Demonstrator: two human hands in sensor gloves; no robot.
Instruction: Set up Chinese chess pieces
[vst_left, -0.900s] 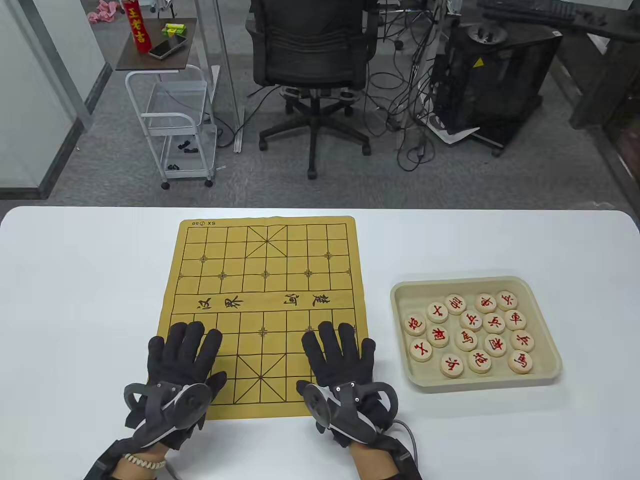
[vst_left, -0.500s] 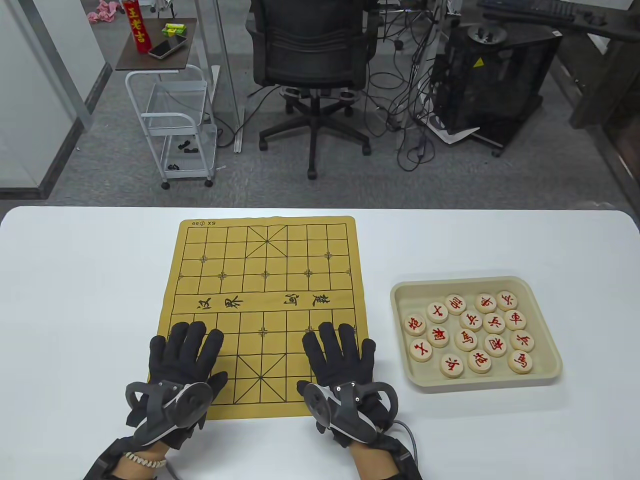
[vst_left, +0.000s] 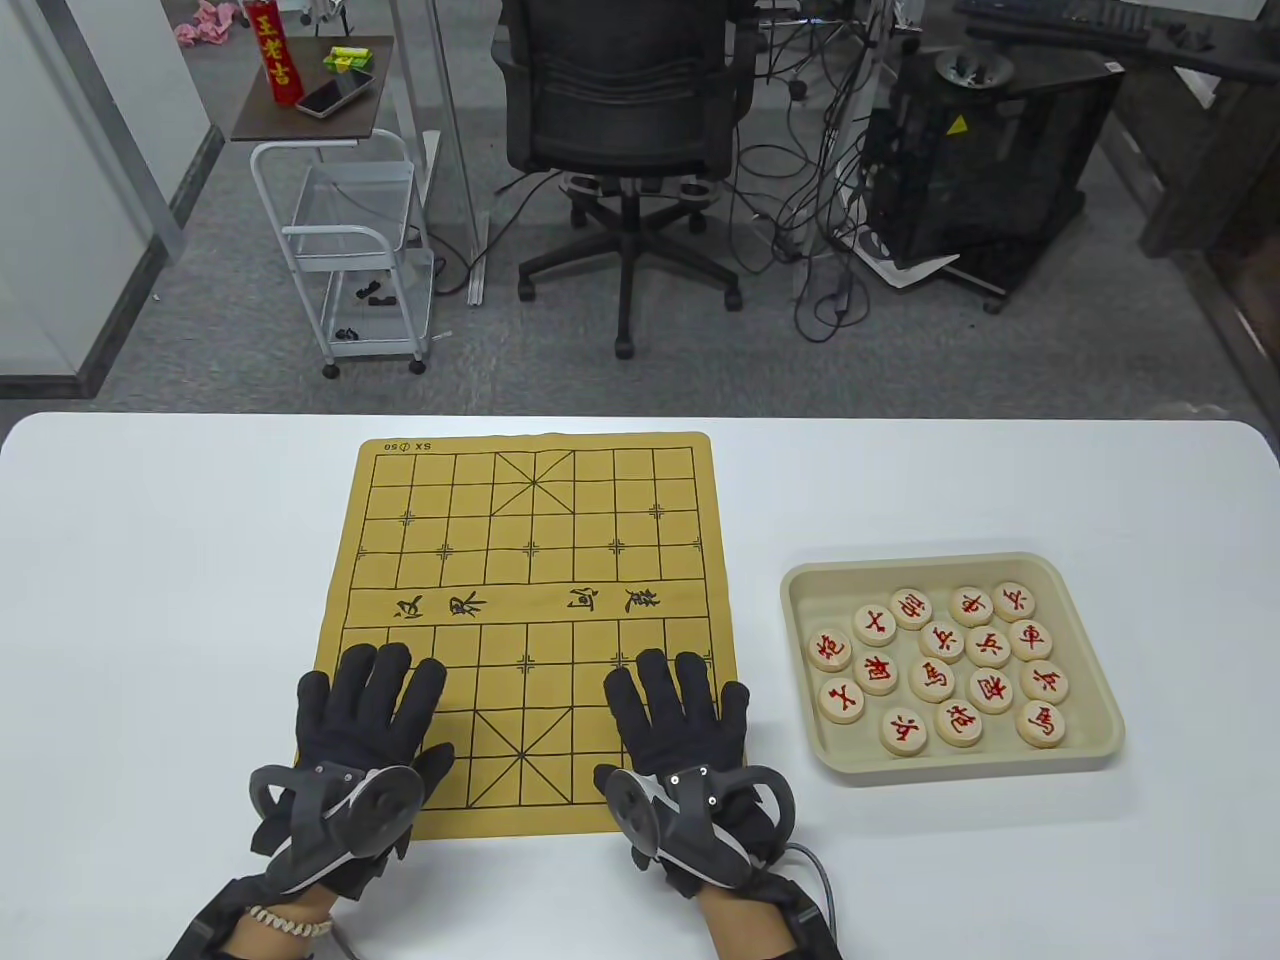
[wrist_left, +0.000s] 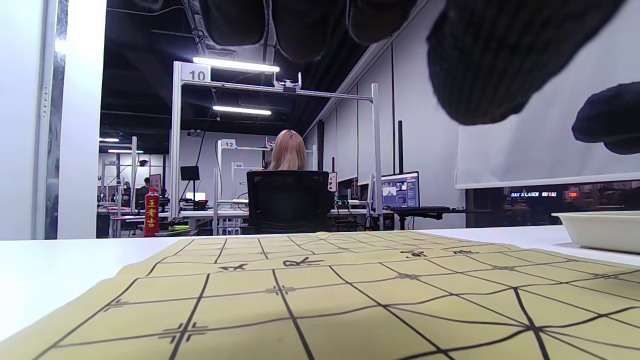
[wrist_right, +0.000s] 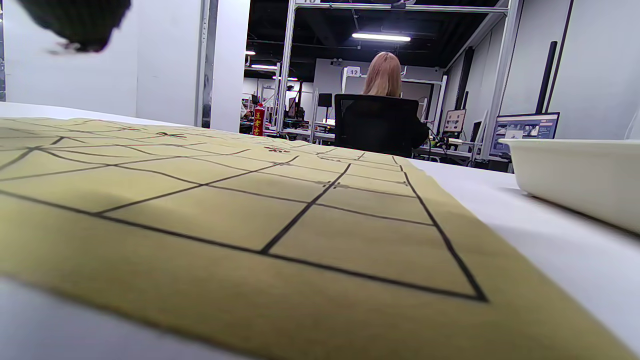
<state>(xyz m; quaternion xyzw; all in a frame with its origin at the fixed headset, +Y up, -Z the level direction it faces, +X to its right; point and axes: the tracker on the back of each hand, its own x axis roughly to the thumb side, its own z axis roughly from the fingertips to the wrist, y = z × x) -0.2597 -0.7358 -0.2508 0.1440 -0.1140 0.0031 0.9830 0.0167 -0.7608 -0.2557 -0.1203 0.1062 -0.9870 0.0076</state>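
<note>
A yellow Chinese chess board mat (vst_left: 530, 560) lies flat in the middle of the white table, with no pieces on it. A beige tray (vst_left: 1095, 690) to its right holds several round wooden pieces with red characters (vst_left: 932, 679). My left hand (vst_left: 368, 700) rests flat, fingers spread, on the mat's near left corner. My right hand (vst_left: 672, 705) rests flat, fingers spread, on the mat's near right part, left of the tray. Both hands are empty. The mat fills the left wrist view (wrist_left: 350, 300) and the right wrist view (wrist_right: 200, 200); the tray's wall (wrist_right: 575, 175) shows at the right.
The white table (vst_left: 170, 560) ends at a far edge beyond the mat. On the floor behind stand an office chair (vst_left: 625, 110), a small white cart (vst_left: 350, 240) and a black machine with cables (vst_left: 980, 150).
</note>
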